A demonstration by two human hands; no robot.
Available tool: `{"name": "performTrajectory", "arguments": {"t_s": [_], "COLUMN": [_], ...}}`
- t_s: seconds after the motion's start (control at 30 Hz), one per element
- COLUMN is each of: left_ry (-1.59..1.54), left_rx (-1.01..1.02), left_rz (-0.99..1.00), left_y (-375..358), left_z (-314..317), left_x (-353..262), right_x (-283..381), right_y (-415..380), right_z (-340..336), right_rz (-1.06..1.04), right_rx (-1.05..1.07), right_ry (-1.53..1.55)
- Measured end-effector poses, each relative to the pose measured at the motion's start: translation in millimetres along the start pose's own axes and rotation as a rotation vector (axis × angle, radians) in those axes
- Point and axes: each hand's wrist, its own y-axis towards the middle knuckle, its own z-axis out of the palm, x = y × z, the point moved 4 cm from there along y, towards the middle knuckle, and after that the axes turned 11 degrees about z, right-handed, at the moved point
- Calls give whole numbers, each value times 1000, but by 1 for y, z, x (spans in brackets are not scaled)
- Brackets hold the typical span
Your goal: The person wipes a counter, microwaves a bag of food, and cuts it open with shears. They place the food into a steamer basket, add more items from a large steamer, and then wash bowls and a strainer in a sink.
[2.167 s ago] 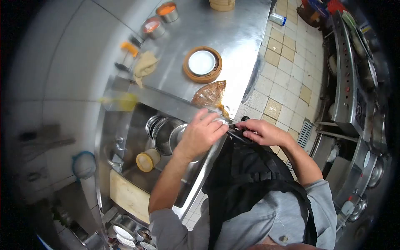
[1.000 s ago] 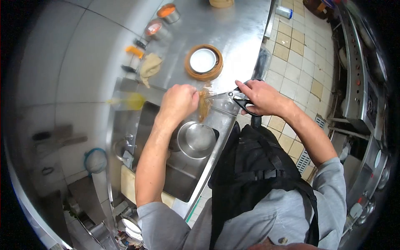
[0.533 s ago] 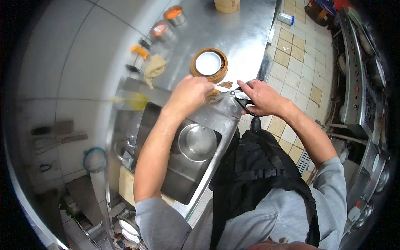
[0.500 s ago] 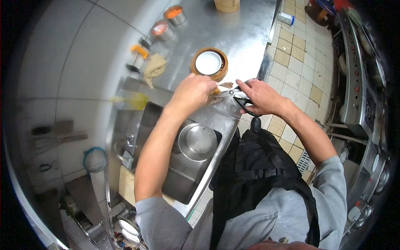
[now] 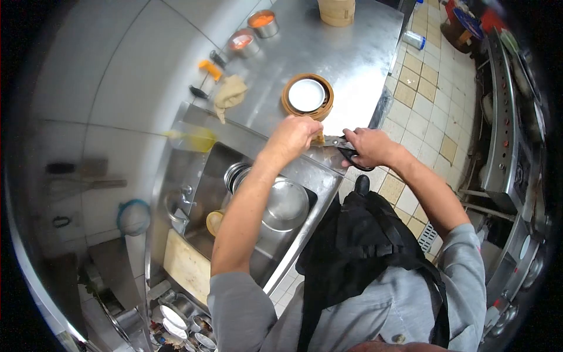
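Note:
My left hand [image 5: 295, 136] pinches a small yellowish-brown piece of food [image 5: 318, 139] above the edge of the steel counter. My right hand [image 5: 370, 148] grips black-handled scissors [image 5: 336, 142], whose blades point left at the food and look nearly closed. Just beyond my left hand, a round bamboo steamer [image 5: 328, 105] stands on the counter with a white round dish [image 5: 306, 95] inside it. What the food is exactly cannot be made out.
Below my left forearm is a sink [image 5: 252, 249] with a metal bowl [image 5: 284, 204]. Two metal tins with orange contents [image 5: 262, 22], a beige cloth [image 5: 230, 94] and an orange-handled tool [image 5: 210, 69] lie along the wall. Another steamer [image 5: 336, 12] stands farther back. A stove [image 5: 505, 129] is at right.
The view has shifted, so the counter items appear lower and farther right. The scissors' blades and handles have come closer together. More of the sink's contents show beside my left forearm.

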Motion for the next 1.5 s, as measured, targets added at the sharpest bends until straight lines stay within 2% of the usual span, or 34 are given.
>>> {"name": "performTrajectory", "arguments": {"t_s": [0.07,0.17,0.23,0.27,0.33,0.37,0.43,0.47,0.53,0.57,0.63,0.7,0.73,0.77,0.8,0.87,1.0,1.07,1.1,1.2,1.27,1.33,1.4,1.47,1.5], "left_ry": [-5,-64,-57,-56,74,80,-7,-6,-60,-63,99,-234,-201,138,160,-42,-7,76,141,173,171,280,313,342,502], "left_rx": [-18,-97,-162,-166,-152,-160,-283,-291,-125,-135,-631,-544,-437,-463,-446,-23,-32,-189,-382,-1022,-1453,-1490,-1540,-1590,-1593], "left_rz": [10,-83,-364,-372,-569,-572,-751,-749,-897,-892,-670,-449,-336,-42,62,-279,-396,-587,-666,-880,-624,-776,-724,-668,-637], "left_y": [-1,-10,-22,-26,-41,-49,-75,-79,-89,-92,-98,-76,-67,-65,-67,-83,-136,-182,-207,-264,-291,-313,-312,-304,-301], "left_z": [3,0,-1,0,4,16,50,58,78,84,70,38,26,10,7,24,-25,-63,-90,-180,-226,-270,-303,-327,-338], "left_x": [2,15,40,46,67,78,106,107,104,96,64,11,-15,-47,-59,-55,-37,-27,-28,-25,5,31,46,63,66], "right_x": [7,7,7,1,-20,-29,-45,-48,-54,-57,-50,-33,-12,10,33,76,120,124,117,94,85,102,122,147,150], "right_y": [13,27,25,23,17,12,-2,-9,-22,-28,-39,-41,-40,-37,-33,-24,-23,-26,-25,-12,-4,-6,-4,-6,-1], "right_z": [10,9,3,2,-4,-8,-15,-16,-16,-12,-11,-11,-21,-32,-42,-62,-94,-111,-113,-97,-66,-44,-28,-35,-31], "right_rz": [-31,-14,4,-3,9,1,84,82,114,96,16,-56,-95,-111,-133,-320,-464,-522,-517,-346,-343,-349,-404,-529,-509], "right_rx": [9,23,1,4,-117,-122,-116,-120,-69,-46,-57,-5,4,60,111,44,-107,-408,-468,-360,-309,-190,-127,-193,-157], "right_ry": [62,28,0,-2,15,11,64,58,178,228,265,204,108,42,-28,77,149,330,380,709,700,657,541,383,390]}}
